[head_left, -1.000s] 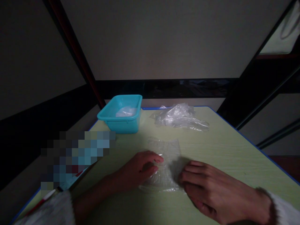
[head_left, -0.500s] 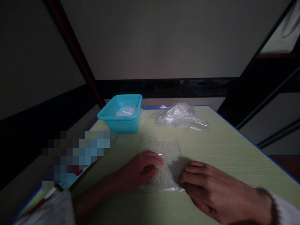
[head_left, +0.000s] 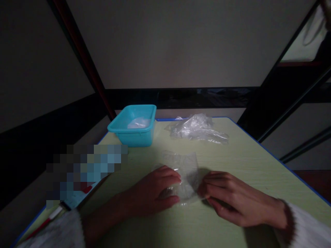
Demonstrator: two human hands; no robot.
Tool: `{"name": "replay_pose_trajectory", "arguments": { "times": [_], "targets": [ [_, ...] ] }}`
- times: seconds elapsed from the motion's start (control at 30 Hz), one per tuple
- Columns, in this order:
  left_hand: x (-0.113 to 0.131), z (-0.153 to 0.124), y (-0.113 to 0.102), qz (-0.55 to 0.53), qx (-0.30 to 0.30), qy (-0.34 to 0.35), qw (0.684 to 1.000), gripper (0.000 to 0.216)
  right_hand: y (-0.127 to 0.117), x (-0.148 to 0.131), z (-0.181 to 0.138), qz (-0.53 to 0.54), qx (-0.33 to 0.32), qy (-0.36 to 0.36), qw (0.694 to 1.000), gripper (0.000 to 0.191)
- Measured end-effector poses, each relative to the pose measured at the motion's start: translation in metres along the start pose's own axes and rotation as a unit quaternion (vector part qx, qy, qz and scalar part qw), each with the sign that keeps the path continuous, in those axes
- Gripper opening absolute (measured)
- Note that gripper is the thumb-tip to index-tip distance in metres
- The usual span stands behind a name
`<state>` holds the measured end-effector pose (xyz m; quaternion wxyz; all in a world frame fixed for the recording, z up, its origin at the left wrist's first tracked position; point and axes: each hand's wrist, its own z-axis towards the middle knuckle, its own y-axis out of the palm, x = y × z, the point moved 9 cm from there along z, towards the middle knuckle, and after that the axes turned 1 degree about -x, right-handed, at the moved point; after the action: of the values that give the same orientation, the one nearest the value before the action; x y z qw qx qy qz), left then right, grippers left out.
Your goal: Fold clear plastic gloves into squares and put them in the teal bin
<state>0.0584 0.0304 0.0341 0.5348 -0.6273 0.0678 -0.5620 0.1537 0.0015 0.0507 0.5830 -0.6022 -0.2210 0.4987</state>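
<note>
A clear plastic bag (head_left: 182, 162) lies nearly flat on the table in front of me, with wrinkles and shine along its near edge. My left hand (head_left: 152, 189) rests over the bag's left side, fingers stretched forward and thumb apart from them. At the near right corner, my right hand (head_left: 230, 196) has its thumb and fingertips closed together on the bag's edge. The fingertips partly hide that corner, and the left palm covers some of the film.
Behind the left hand stands a turquoise plastic basket (head_left: 133, 137) with whitish plastic inside. Crumpled clear plastic (head_left: 196, 127) lies at the table's far side. A pixelated flat item and a red-and-white stick-like object (head_left: 43, 225) are at the left edge. A pale wall rises behind the table (head_left: 258, 172).
The bag's near edge has shifted away from me and drawn up at the right corner. My right hand has moved slightly up, and my left thumb has spread a little.
</note>
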Motion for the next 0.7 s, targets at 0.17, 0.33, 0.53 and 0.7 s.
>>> {"name": "replay_pose_trajectory", "arguments": {
  "times": [0.17,0.33,0.53,0.7],
  "targets": [
    [0.010,-0.003,0.006,0.058,-0.016,0.026,0.998,0.048,-0.004,0.005,-0.001,0.017,0.017,0.013,1.000,0.020],
    [0.014,-0.004,0.011,0.121,-0.016,0.042,0.992,0.048,-0.002,-0.001,-0.003,-0.020,0.005,-0.009,1.000,0.010],
    [0.016,-0.003,0.010,0.133,-0.007,0.047,0.990,0.037,0.014,-0.005,-0.003,-0.072,-0.050,-0.003,0.996,0.009],
    [0.016,-0.002,0.012,0.162,-0.001,0.027,0.986,0.028,0.018,-0.009,-0.002,-0.094,-0.056,-0.021,0.994,0.014]
  ]
}}
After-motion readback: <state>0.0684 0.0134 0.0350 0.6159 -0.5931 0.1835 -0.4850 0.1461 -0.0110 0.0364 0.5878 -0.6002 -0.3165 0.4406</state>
